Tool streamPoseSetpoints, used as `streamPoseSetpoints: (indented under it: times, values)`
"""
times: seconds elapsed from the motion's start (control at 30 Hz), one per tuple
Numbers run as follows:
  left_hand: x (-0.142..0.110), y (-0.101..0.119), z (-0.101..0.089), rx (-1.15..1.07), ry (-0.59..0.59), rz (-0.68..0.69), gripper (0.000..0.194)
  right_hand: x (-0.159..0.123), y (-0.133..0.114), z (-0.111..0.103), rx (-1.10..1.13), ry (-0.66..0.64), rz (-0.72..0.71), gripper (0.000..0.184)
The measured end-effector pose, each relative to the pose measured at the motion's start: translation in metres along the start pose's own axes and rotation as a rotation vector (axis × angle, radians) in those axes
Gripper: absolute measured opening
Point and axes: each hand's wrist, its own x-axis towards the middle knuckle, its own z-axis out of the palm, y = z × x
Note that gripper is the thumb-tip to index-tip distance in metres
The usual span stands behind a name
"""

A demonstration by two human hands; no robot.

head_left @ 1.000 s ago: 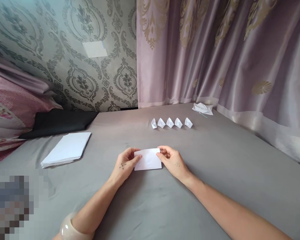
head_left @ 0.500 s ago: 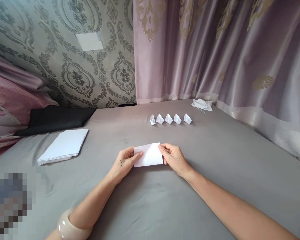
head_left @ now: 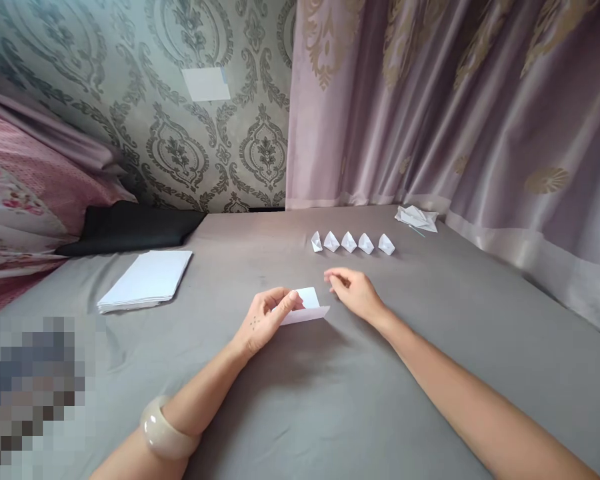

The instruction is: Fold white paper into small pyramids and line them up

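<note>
A folded white sheet of paper [head_left: 305,316] is held at its left end by my left hand [head_left: 269,318], thumb on top. Its two layers stand apart like a partly opened fold, above the grey cloth. To the right of the paper and clear of it, my right hand [head_left: 354,291] hovers with fingers loosely curled and somewhat apart, nothing visible in them. Beyond the hands, several small folded paper boats [head_left: 349,242] stand in a row on the cloth.
A stack of white paper [head_left: 147,279] lies at the left, with a black cloth [head_left: 135,227] behind it. More folded paper [head_left: 417,218] and a thin bluish stick [head_left: 417,232] lie at the back right. A patterned wall and pink curtains [head_left: 370,133] border the grey-covered surface [head_left: 455,293].
My right hand has let go of the paper and moved up and right. The paper, flat before, has opened along its fold in my left hand. The view has shifted slightly left.
</note>
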Motion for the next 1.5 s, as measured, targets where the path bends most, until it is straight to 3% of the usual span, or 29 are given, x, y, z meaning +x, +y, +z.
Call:
streamPoseSetpoints:
  times: [0.1, 0.2, 0.33, 0.43, 0.57, 0.63, 0.73, 0.97, 1.1, 1.17, 1.3, 1.5]
  values:
    - [0.003, -0.002, 0.0, -0.044, -0.07, 0.04, 0.054, 0.045, 0.003, 0.011, -0.038, 0.099, 0.009, 0.028]
    - [0.005, -0.003, -0.001, -0.08, -0.062, 0.056, 0.057, 0.08, 0.006, 0.024, -0.021, 0.152, 0.047, 0.024]
    - [0.009, -0.005, -0.005, -0.236, 0.02, 0.057, 0.059, 0.096, 0.006, 0.035, 0.099, 0.128, 0.09, 0.009]
    - [0.015, -0.009, -0.006, -0.354, 0.077, 0.066, 0.052, 0.086, -0.004, 0.036, 0.245, 0.03, 0.112, 0.024]
    - [0.023, -0.016, -0.007, -0.479, 0.279, 0.043, 0.034, 0.055, -0.025, 0.036, 0.408, -0.141, 0.101, 0.037]
    - [0.025, -0.018, -0.008, -0.561, 0.369, 0.023, 0.031, 0.04, -0.034, 0.038, 0.475, -0.2, 0.095, 0.039]
    - [0.026, -0.02, -0.011, -0.628, 0.402, 0.009, 0.03, 0.022, -0.043, 0.042, 0.621, -0.235, 0.067, 0.035]
    - [0.024, -0.019, -0.011, -0.709, 0.365, -0.004, 0.032, 0.007, -0.048, 0.052, 0.337, -0.042, -0.138, 0.028]
    - [0.024, -0.018, -0.01, -0.732, 0.354, -0.045, 0.036, -0.001, -0.046, 0.058, 0.047, 0.07, -0.372, 0.021]
    - [0.024, -0.018, -0.01, -0.744, 0.357, -0.076, 0.035, -0.006, -0.045, 0.061, -0.12, 0.063, -0.457, 0.022]
    - [0.024, -0.022, -0.009, -0.709, 0.397, -0.113, 0.03, -0.015, -0.047, 0.064, -0.324, 0.026, -0.49, 0.028]
    - [0.024, -0.028, -0.008, -0.515, 0.455, -0.098, 0.019, -0.021, -0.056, 0.064, -0.27, -0.003, -0.502, 0.027]
